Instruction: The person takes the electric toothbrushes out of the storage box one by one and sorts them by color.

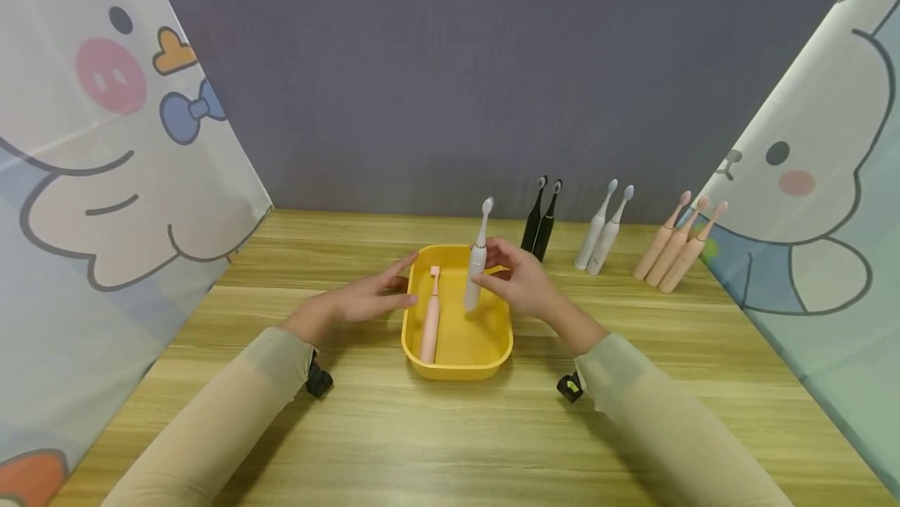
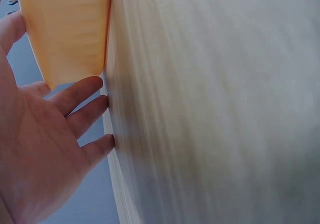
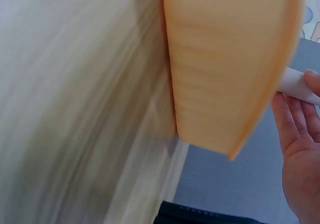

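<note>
My right hand (image 1: 522, 282) pinches a white electric toothbrush (image 1: 476, 265) by its handle, brush head up, over the right half of a yellow tray (image 1: 458, 373). In the right wrist view the white handle (image 3: 296, 85) shows between thumb and fingers, beside the tray wall (image 3: 225, 64). A pink electric toothbrush (image 1: 430, 327) lies lengthwise along the tray's left side. My left hand (image 1: 369, 296) rests against the tray's left edge with its fingers spread. The left wrist view shows those extended fingers (image 2: 82, 96) at the tray's outer wall and corner.
Behind and right of the tray stand two black toothbrushes (image 1: 540, 230), partly hidden by the right hand. Two white toothbrushes (image 1: 601, 237) and three pink ones (image 1: 678, 249) stand further right. A grey wall (image 1: 450, 85) closes off the back of the wooden table (image 1: 450, 444).
</note>
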A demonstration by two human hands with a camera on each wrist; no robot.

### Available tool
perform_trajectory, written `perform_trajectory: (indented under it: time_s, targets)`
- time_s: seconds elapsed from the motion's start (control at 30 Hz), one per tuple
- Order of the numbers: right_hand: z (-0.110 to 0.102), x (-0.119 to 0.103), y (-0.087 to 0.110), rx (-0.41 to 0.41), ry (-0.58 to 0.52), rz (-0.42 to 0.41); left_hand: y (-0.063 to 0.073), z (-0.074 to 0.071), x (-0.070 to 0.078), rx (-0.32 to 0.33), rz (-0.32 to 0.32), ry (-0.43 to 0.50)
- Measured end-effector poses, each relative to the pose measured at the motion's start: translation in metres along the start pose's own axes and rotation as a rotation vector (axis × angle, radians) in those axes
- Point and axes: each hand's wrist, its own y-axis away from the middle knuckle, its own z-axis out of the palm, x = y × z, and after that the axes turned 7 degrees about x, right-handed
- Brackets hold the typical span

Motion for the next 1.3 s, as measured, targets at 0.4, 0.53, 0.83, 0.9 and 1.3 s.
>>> perform_trajectory:
  time_s: [0.4, 0.53, 0.83, 0.9, 1.3]
  targets:
    - [-0.046, -0.007, 0.003, 0.091, -0.030, -0.049, 0.002, -0.001, 0.004, 0.002, -0.005, 0.015]
    - [-0.062, -0.009, 0.006, 0.123, -0.036, -0.048, 0.003, -0.001, 0.004, 0.003, -0.005, 0.016]
    - [-0.096, 0.001, 0.017, 0.199, -0.004, -0.065, 0.003, -0.001, 0.004, 0.003, -0.012, 0.012]
    - [-0.104, 0.006, 0.022, 0.208, 0.015, -0.068, 0.002, -0.001, 0.004, 0.001, -0.016, 0.013]
    - [-0.146, 0.030, 0.053, 0.226, 0.107, -0.037, 0.001, -0.001, 0.004, -0.006, -0.015, 0.008]
